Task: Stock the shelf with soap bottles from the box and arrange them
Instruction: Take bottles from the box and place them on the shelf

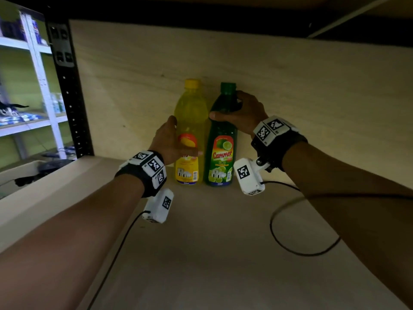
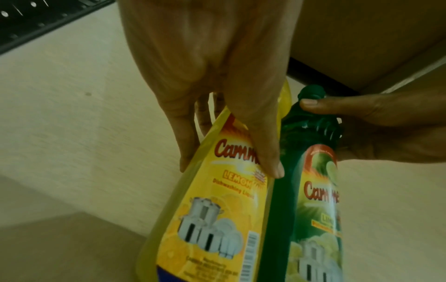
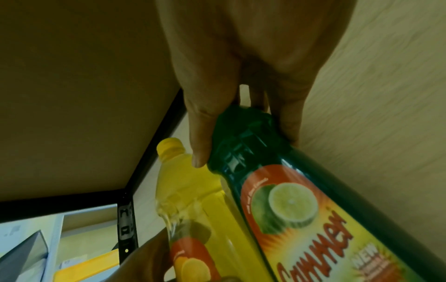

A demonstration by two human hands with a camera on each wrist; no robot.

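Note:
Two soap bottles stand upright side by side at the back of the wooden shelf board (image 1: 223, 253), touching each other. The yellow lemon bottle (image 1: 190, 121) is on the left, and my left hand (image 1: 176, 139) grips it at mid-height, thumb across the label (image 2: 217, 190). The green lime bottle (image 1: 222, 153) is on the right. My right hand (image 1: 232, 108) holds it by the shoulder just under the green cap (image 3: 241, 118), thumb in front and fingers behind. Both labels face me. No box is in view.
The plywood back panel (image 1: 290, 86) is right behind the bottles and an upper shelf (image 1: 223, 10) hangs overhead. A black upright post (image 1: 69, 97) bounds the left side, with white shelving (image 1: 40, 86) beyond. A wrist-camera cable (image 1: 290, 249) loops over the bare board.

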